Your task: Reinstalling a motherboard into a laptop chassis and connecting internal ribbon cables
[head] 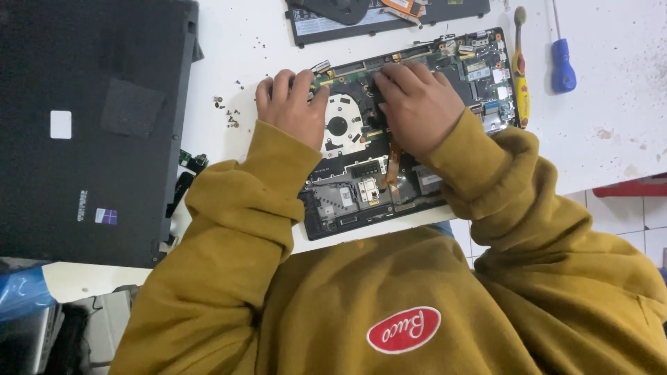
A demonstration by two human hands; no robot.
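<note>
A white, speckled table (611, 132) over pale floor tiles carries one black laptop lid (90, 125) far left of the fingers. The left hand (290, 104), fingers curled, presses one opened laptop base (361, 180)'s edge; the right hand (417, 104) pinches inside it, on what I cannot tell. Two screwdrivers lie right: yellow screwdriver (520, 76), blue screwdriver (563, 66).

White table (611, 149), speckled; tiled floor (649, 226), prob. white.

One view only: your head camera, looking steeply down, close over your left hand (288, 104) and right hand (417, 104); chest fills its lower edge.
</note>
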